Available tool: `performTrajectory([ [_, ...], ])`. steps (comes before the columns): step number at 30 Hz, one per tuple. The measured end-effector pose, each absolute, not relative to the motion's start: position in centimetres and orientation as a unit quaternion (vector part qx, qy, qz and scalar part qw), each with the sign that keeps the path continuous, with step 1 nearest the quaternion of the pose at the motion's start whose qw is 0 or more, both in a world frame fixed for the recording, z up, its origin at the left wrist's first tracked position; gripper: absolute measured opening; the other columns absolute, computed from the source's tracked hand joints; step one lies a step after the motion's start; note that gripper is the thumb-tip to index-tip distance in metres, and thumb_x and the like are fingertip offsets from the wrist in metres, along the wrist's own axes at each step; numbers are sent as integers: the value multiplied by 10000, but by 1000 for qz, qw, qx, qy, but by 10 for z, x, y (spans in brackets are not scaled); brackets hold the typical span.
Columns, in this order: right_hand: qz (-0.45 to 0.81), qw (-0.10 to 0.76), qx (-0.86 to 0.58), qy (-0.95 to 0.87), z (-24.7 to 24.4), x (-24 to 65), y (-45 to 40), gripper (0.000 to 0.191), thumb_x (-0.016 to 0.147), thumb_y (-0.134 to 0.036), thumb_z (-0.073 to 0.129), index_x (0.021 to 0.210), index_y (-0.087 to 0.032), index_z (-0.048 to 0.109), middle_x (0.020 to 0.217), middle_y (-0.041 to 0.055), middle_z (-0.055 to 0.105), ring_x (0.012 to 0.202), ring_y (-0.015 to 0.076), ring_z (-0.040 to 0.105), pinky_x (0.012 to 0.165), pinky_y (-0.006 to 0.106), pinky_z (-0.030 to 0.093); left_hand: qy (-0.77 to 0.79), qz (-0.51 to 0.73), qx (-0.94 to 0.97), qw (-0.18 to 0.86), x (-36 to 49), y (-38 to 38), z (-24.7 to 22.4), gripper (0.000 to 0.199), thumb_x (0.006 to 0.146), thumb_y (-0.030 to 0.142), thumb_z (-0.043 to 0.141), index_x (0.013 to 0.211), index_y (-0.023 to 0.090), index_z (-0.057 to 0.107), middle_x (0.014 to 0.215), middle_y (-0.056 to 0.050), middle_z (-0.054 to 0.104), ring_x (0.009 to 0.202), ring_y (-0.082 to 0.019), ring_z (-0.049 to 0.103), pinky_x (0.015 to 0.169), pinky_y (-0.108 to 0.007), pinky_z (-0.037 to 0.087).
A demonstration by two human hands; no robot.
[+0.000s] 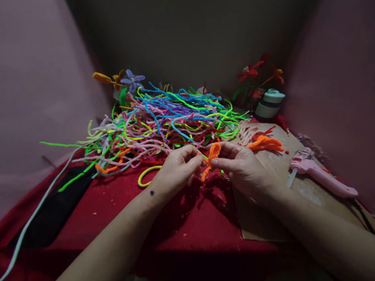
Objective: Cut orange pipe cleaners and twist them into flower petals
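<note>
An orange fuzzy piece, looped at the top with a tail hanging down, is between my two hands above the red cloth. My right hand pinches its right side between thumb and fingers. My left hand pinches the piece's left side, where a bit of green shows at the fingertips. Behind my hands lies a big heap of colourful fuzzy stems. To the right, a bunch of orange looped pieces rests on a brown board.
A pink glue gun lies on the board at right. Behind it stands a jar with a pale teal lid. Fuzzy flowers stand at the back. A yellow ring, a black cloth and a white cable are at left.
</note>
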State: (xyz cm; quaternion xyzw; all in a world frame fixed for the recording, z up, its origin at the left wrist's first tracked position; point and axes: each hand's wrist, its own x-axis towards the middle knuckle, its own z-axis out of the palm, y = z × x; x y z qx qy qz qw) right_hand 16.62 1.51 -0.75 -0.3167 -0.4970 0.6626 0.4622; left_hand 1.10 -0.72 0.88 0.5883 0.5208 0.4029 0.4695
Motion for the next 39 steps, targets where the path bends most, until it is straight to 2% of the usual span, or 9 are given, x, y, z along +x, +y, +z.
performTrajectory([
  [4,621,465,-340,-531,-12,166,15,265,580,-162,727,785,-162,559,689,-28,566,622,92,521,611,240,418,472,433,616,459,10,-6,8,180,726,300,632,817,144,635,760,-14,626,659,-115,541,624,-212,416],
  [6,607,451,-355,-550,-13,167,15,217,594,-171,711,753,-152,564,672,-22,566,616,96,520,605,246,414,468,432,618,461,11,-6,7,157,728,286,632,782,139,641,746,-9,614,688,-119,531,665,-218,409],
  [11,570,428,-400,-576,-12,167,14,140,656,-243,672,674,-138,581,610,-12,552,548,88,479,552,248,376,486,462,583,459,13,-5,0,122,731,256,633,722,136,614,677,19,566,625,-89,473,622,-207,378],
  [15,559,409,-407,-596,-11,168,14,172,675,-294,658,649,-134,601,577,-1,550,530,97,465,536,252,364,460,490,551,495,13,-4,-1,127,690,243,678,745,150,613,702,25,593,660,-92,514,663,-211,401],
  [18,538,400,-410,-619,-13,170,13,169,682,-296,653,668,-130,618,577,-7,541,517,89,441,504,238,330,448,479,542,525,12,-5,3,211,628,239,727,799,151,640,759,9,637,718,-114,556,710,-225,420],
  [22,487,393,-400,-670,-14,171,11,161,711,-281,626,644,-136,607,560,-18,516,509,81,412,491,231,309,472,460,540,523,10,-3,5,176,589,230,751,688,132,644,701,5,632,664,-102,539,687,-218,411],
  [28,449,408,-406,-683,-10,168,9,125,756,-243,560,735,-137,623,590,-13,528,520,87,424,502,233,323,446,497,522,531,11,-1,-2,134,645,216,710,725,142,632,722,20,615,690,-92,533,709,-214,402],
  [34,320,432,-430,-725,-13,165,7,100,762,-190,531,695,-154,597,597,-10,556,541,97,473,525,230,353,467,514,545,470,22,-8,-4,119,722,241,642,753,146,577,728,24,574,694,-96,496,682,-214,393],
  [39,269,420,-443,-745,-15,164,7,89,762,-161,512,694,-155,570,575,-16,544,515,88,469,508,221,347,514,490,602,365,28,-11,-8,67,770,203,553,725,167,520,691,33,513,656,-101,459,619,-220,372],
])
